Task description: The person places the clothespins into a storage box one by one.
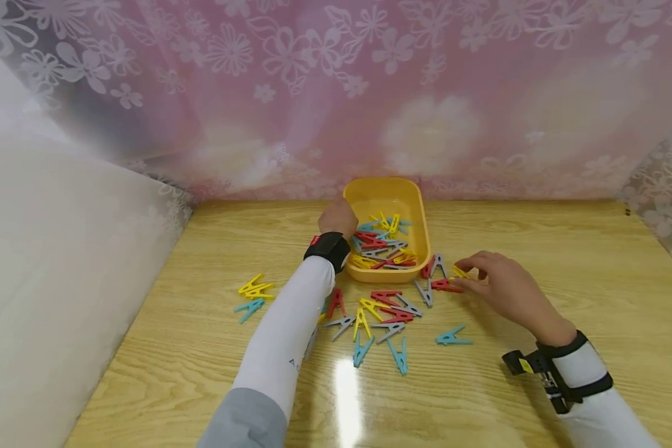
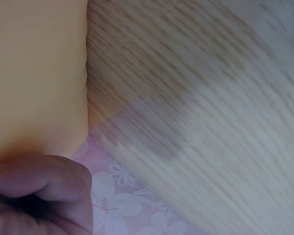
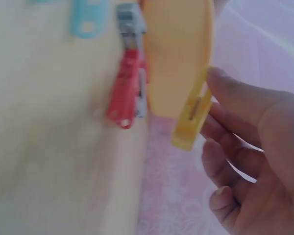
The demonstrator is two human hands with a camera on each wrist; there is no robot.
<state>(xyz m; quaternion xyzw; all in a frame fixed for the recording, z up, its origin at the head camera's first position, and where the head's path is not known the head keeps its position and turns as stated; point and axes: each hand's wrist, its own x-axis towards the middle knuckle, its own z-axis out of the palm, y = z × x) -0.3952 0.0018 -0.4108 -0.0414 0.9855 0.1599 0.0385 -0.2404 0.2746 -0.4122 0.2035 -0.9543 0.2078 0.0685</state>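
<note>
My right hand [image 1: 501, 287] pinches a yellow clothespin [image 3: 192, 115] between thumb and fingers, just right of the yellow plastic bin [image 1: 425, 239]. Below that clothespin a red clothespin [image 1: 447, 286] lies on the table beside grey ones. At the bin's left side, my left hand [image 1: 338, 218] grips the rim; in the left wrist view its curled fingers [image 2: 49, 181] meet the yellow wall. Inside the bin is a pile of red, yellow, blue and grey clothespins [image 1: 378, 242]. The left palm is hidden in the head view.
Several mixed clothespins [image 1: 389, 314] lie on the wooden table [image 1: 201, 373] in front of the bin. Two yellow clothespins [image 1: 256, 287] and a blue one [image 1: 250, 309] are farther left. A single blue clothespin [image 1: 453, 336] lies nearer the right forearm. Behind the bin hangs a pink flowered curtain [image 1: 325, 124].
</note>
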